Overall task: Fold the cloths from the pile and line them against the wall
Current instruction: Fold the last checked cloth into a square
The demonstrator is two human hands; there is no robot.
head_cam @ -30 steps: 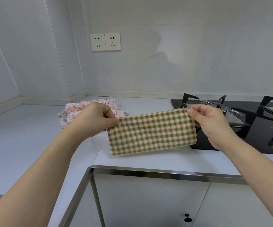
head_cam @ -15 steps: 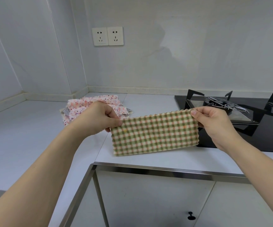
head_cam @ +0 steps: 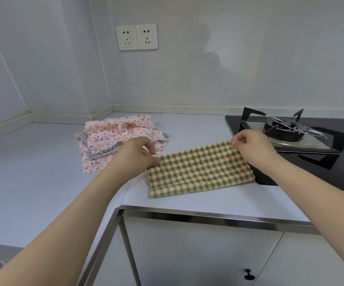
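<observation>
1. One checked cloth (head_cam: 200, 168), folded to a long strip, is held stretched between two hands and lies on the counter (head_cam: 33, 172).
2. Its left top corner is pinched by the left hand (head_cam: 135, 156), its right top corner by the right hand (head_cam: 249, 146).
3. One pile (head_cam: 117, 139) of floral cloths is seen just beyond the left hand; the number in it cannot be told.
4. One hob (head_cam: 311, 149) is seen beyond the right hand; two sockets (head_cam: 137, 37) are set in the wall (head_cam: 249, 58).

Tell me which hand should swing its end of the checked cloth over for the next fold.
Probably the right hand: its end of the checked cloth overlaps the stove, while the left hand pinches the end over open counter.
</observation>
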